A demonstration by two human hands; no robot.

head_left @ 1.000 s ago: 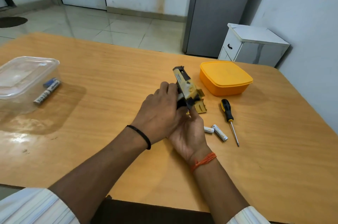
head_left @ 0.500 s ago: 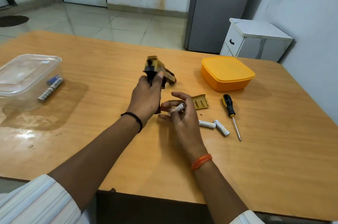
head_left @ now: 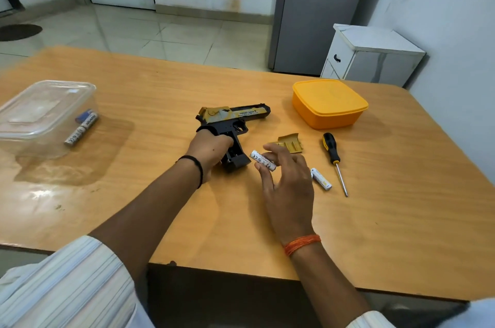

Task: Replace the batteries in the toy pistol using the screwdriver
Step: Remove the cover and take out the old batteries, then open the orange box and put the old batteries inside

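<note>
Left hand (head_left: 210, 152) curled in grip, arm extended; right hand (head_left: 288, 183) palm down, fingertips (head_left: 267, 147) pinching.

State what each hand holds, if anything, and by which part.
The left hand grips the toy pistol by its handle. The right hand pinches a white battery near its lower end, between thumb and fingers.

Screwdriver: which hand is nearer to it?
Right. The right hand is just left of the screwdriver, pinching a white battery. The left hand is farther left, gripping the toy pistol by its handle.
</note>
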